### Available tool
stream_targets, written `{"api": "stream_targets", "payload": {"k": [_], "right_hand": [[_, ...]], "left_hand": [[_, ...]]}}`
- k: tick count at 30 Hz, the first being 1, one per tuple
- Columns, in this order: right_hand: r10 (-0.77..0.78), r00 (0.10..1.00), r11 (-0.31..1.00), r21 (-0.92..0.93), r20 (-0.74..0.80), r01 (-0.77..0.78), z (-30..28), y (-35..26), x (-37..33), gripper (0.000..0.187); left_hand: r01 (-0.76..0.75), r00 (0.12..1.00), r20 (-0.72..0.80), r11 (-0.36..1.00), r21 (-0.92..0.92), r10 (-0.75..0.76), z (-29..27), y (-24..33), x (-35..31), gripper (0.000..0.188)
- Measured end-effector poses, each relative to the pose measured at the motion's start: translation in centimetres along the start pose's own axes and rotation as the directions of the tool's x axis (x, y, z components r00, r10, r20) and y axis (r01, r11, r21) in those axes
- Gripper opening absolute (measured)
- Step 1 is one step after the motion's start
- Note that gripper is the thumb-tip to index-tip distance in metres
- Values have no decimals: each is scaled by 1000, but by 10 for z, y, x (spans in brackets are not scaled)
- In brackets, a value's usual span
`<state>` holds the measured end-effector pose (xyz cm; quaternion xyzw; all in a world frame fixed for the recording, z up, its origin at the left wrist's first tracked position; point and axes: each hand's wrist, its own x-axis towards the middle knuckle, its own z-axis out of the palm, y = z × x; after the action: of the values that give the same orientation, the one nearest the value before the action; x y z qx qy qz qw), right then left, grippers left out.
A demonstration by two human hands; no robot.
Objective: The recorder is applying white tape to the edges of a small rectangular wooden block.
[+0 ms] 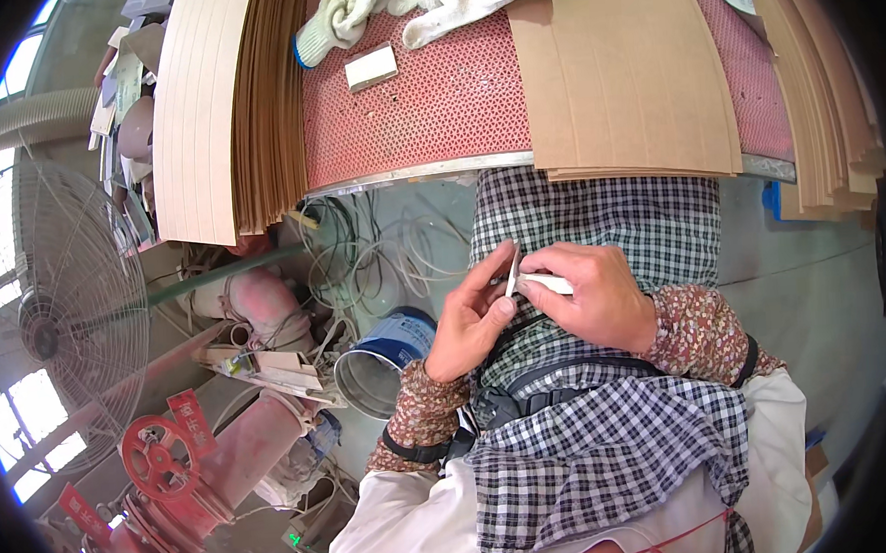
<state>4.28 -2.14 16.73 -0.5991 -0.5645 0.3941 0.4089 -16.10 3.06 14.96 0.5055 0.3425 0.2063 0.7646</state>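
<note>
Above my lap, my two hands meet fingertip to fingertip. My left hand [473,320] is closed, pinching a thin, flat, pale piece [513,269] seen nearly edge-on. Between the thumb and fingers of my right hand [596,293] is a small white strip-like piece [552,284], one end pointing toward the thin piece. Whether the two pieces touch cannot be made out, and their exact kind is unclear. A black-and-white checked apron [601,223] lies beneath both hands.
Ahead stands a table with a red patterned mat [424,107]. On it lie white knit gloves [449,1], a small white block [371,68] and stacked brown boards [628,77]. To the left are a blue bucket [398,341], a large fan [44,317] and a red valve wheel [159,457].
</note>
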Motion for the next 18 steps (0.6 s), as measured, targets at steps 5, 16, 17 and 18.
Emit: {"api": "stream_targets", "payload": {"k": [5,16,17,18], "right_hand": [[0,999,997,72,38,-3,-2,0,2,21],[47,990,981,179,131,-70,6,-3,0,23],[40,992,986,157,123,-59,8,-2,0,23],[28,993,992,121,118,-42,10,-1,-1,23]], "left_hand": [[56,998,-34,991,122,-53,6,8,2,52],[73,933,-348,995,-65,-92,5,-13,11,47],[105,947,-311,991,81,-75,1,-15,9,46],[131,960,-272,966,223,-67,-4,-15,5,45]]}}
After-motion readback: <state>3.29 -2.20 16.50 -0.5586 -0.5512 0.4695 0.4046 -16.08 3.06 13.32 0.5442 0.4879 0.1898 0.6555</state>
